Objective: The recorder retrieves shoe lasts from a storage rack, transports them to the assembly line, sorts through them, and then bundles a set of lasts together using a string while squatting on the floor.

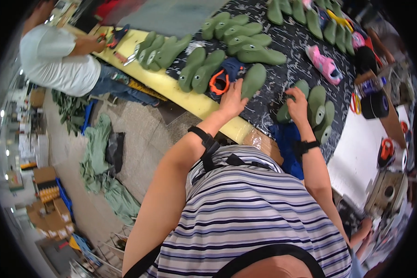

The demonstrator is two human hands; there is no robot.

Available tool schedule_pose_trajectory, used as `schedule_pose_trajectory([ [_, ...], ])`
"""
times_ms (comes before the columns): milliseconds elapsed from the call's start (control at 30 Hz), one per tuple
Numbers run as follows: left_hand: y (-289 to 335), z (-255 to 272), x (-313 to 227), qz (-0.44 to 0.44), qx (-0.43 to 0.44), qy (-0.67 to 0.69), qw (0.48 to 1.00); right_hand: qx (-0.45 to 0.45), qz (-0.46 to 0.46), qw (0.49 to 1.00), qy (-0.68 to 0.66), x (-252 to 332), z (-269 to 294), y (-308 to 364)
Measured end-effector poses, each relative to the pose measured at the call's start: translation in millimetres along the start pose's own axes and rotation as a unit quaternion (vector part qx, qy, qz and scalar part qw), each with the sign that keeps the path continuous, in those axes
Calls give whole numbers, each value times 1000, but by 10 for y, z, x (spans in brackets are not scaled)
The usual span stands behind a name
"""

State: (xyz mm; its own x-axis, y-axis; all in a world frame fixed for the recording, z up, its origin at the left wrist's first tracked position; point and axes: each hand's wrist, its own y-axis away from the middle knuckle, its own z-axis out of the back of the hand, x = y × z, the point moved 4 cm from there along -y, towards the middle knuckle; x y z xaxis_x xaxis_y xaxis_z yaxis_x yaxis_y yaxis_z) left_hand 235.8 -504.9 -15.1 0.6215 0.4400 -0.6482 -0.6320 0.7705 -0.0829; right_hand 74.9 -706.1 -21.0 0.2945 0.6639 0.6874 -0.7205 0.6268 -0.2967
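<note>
My left hand [232,98] reaches onto the dark patterned worktable [282,51] and rests on a single green shoe last [254,79], fingers around its near end. Just left of it lies an orange-handled tool [217,82] on a dark blue cloth. My right hand [297,104] presses on a small pile of green shoe lasts [319,111] near the table's front edge, fingers curled over one of them. Both wrists wear black straps. My striped shirt fills the lower middle of the view.
Rows of green lasts [238,34] cover the table, with a pink sandal [324,64] and coloured shoes at the far right. A person in a white shirt [55,60] works at the yellow table edge [167,83]. Green fabric [102,162] lies on the floor; boxes stand at lower left.
</note>
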Motion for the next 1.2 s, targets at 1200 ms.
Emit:
schedule_pose_trajectory([
  [1200, 8399, 780, 2023, 710, -397, 94, 574, 510, 277, 810, -83, 3788, -2740, 2315],
])
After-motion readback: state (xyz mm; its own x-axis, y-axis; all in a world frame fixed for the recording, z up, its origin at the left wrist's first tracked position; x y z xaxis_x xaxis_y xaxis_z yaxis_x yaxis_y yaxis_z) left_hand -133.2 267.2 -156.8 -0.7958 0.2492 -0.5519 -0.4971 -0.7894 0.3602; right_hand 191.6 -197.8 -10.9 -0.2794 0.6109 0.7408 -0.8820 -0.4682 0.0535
